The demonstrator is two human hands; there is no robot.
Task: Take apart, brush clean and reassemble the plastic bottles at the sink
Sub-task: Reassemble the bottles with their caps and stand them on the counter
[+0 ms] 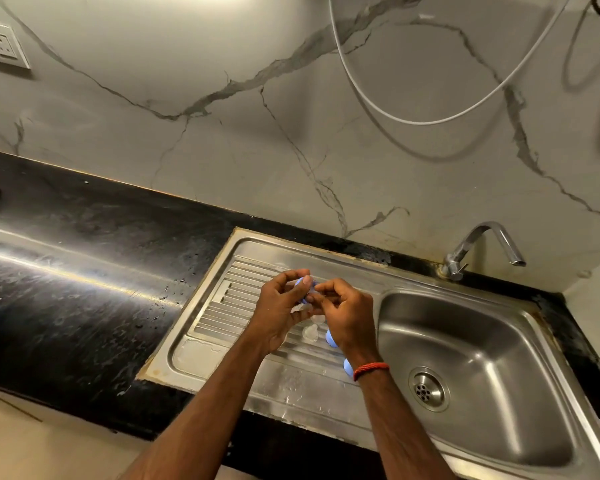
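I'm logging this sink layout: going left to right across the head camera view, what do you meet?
White wall socket, ribbed steel drainboard, left hand, small blue plastic piece held between both hands, right hand, curved chrome tap.

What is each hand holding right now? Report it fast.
Left hand: grips the small blue part.
Right hand: pinches the same small blue part.

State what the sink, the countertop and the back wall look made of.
Sink: brushed stainless steel, judging by its grey metallic sheen. Countertop: polished black stone, probably granite; glossy, reflecting light. Back wall: white marble or marble-look tile, grey veins.
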